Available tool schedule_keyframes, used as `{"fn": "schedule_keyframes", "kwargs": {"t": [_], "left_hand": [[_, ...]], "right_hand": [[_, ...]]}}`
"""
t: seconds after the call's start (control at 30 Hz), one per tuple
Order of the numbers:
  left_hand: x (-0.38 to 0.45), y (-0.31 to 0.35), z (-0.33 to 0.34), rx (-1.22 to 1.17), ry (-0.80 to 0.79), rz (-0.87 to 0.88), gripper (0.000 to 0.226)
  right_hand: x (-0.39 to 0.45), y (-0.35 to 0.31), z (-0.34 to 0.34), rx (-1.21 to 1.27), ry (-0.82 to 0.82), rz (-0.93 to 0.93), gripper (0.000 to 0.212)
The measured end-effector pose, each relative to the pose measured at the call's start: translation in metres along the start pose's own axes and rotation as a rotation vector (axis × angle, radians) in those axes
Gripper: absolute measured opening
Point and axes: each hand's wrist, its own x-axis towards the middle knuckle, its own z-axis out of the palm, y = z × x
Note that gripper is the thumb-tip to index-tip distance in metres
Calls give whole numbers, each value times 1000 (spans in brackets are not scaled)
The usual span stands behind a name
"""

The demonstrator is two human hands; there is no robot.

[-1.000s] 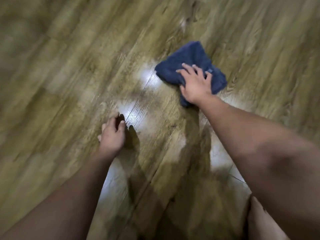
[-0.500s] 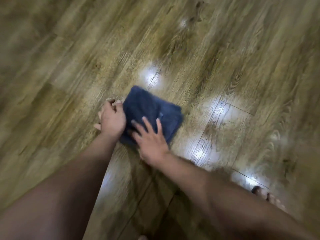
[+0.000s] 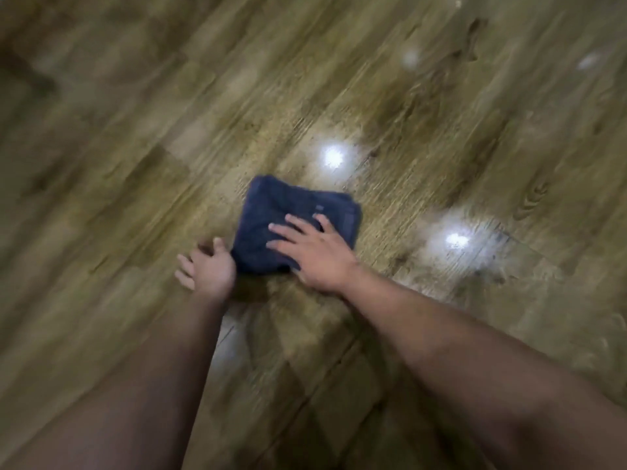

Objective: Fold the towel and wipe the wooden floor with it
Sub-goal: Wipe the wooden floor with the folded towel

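A dark blue towel [image 3: 288,212], folded into a small thick pad, lies on the wooden floor [image 3: 142,137] near the middle of the view. My right hand [image 3: 314,251] presses flat on its near right part, fingers spread and straight. My left hand [image 3: 208,268] rests on the floor right against the towel's near left edge, fingers spread on the boards. The frame is blurred by motion.
Wood-grain floor planks run diagonally across the whole view. Bright light reflections [image 3: 333,157] sit beyond the towel and to its right [image 3: 456,239]. My two bare forearms fill the lower part of the view.
My right hand dragged the towel from the far right across the floor toward my left hand, where it now sits. The left hand has stayed planted on the floor.
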Motion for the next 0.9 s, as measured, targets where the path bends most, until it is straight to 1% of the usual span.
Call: {"fn": "schedule_keyframes", "kwargs": {"t": [0.03, 0.1, 0.17, 0.27, 0.33, 0.43, 0.5, 0.57, 0.6, 0.63, 0.7, 0.73, 0.77, 0.83, 0.9], "left_hand": [[-2, -16, 4, 86, -78, 11, 79], [-10, -44, 15, 234, -199, 100, 91], [-13, -57, 20, 283, -236, 130, 90], [-14, -56, 19, 335, -250, 123, 87], [-15, -55, 16, 347, -258, 130, 87], [-16, -53, 15, 326, -288, 116, 86], [-16, -51, 14, 312, -296, 120, 86], [-19, -47, 15, 267, -289, 106, 82], [-20, -44, 15, 216, -260, 76, 76], [-21, -38, 15, 136, -200, 36, 66], [-21, -24, 14, -46, 2, -51, 46], [-22, -16, 16, -90, 86, -87, 45], [-24, -11, 16, -118, 138, -112, 47], [-35, 2, 23, -185, 195, -116, 49], [-54, 11, 31, -192, 199, -24, 47]], "right_hand": [[15, 18, -10, -19, 25, 47, 54], [38, 59, -30, -49, 49, 147, 54], [57, 99, -47, -50, 75, 268, 53], [73, 146, -66, 68, 117, 491, 50], [84, 148, -67, 145, 168, 585, 52], [87, 113, -56, 162, 216, 644, 62], [78, 79, -47, 138, 203, 611, 66], [62, 39, -37, 77, 132, 502, 71], [52, 16, -30, 59, 86, 431, 72], [39, -6, -23, 66, 45, 364, 71], [4, -49, -5, 112, -22, 233, 64], [-16, -65, 3, 112, -70, 157, 59], [-33, -75, 11, 95, -120, 81, 54], [-57, -69, 16, 50, -184, -26, 49], [-63, -38, 8, 38, -181, -64, 50]]}}
